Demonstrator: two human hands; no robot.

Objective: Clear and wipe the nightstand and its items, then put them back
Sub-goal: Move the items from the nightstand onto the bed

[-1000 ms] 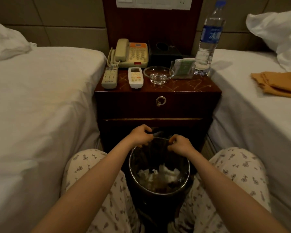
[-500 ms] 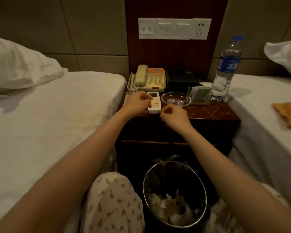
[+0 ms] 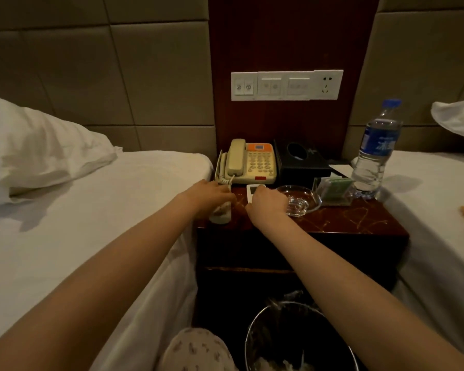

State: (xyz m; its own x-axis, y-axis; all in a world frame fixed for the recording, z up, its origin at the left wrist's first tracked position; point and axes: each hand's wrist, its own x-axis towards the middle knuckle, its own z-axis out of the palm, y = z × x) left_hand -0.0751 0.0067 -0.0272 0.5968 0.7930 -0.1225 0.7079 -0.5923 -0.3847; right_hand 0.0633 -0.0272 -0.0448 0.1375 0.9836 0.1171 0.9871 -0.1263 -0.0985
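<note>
Nightstand [image 3: 346,220], front-left: two remotes lie side by side, long axes front-to-back, tops toward the phone [image 3: 249,162]. Left hand [image 3: 212,195] curls its fingers round the grey remote [image 3: 221,212] - near end sticks out. Right hand [image 3: 268,203] grips the white remote [image 3: 253,190] - only its top shows, just beside the glass ashtray [image 3: 303,199].

Padded wall [image 3: 91,76], dark wood panel [image 3: 292,36], left bed [image 3: 91,236], right bed [image 3: 439,223], dim light
</note>
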